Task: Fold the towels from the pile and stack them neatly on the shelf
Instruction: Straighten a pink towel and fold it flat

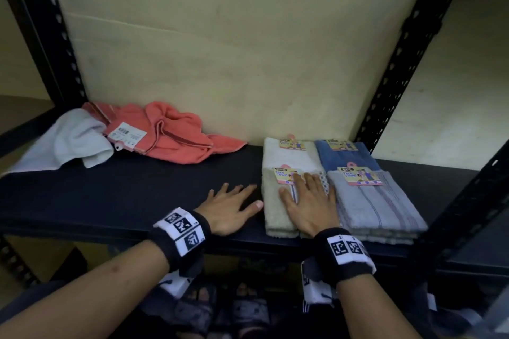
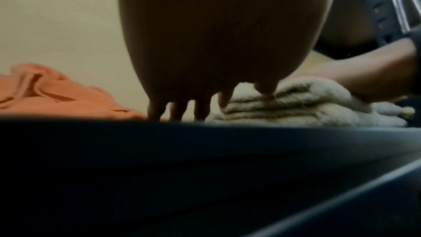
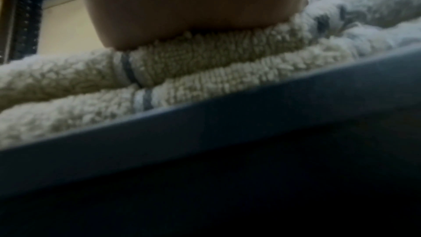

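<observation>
Both my hands lie flat, fingers straight: right hand [image 1: 308, 201] pressing the folded beige towel [image 1: 275, 209] at the shelf [image 1: 137, 190] front, left hand [image 1: 231, 206] beside it, thumb touching. Farther back-left, unfolded coral towel [image 1: 170, 135].

Right hand [image 1: 308, 202] is covering much of the beige towel [image 1: 275, 209]; its tag [image 1: 285, 175] print is staying too small to read. Lower shelf [image 2: 205, 177] half of both wrist views is going dark. White towel [image 1: 68, 140] is overlapping the coral towel [image 1: 176, 137].
</observation>
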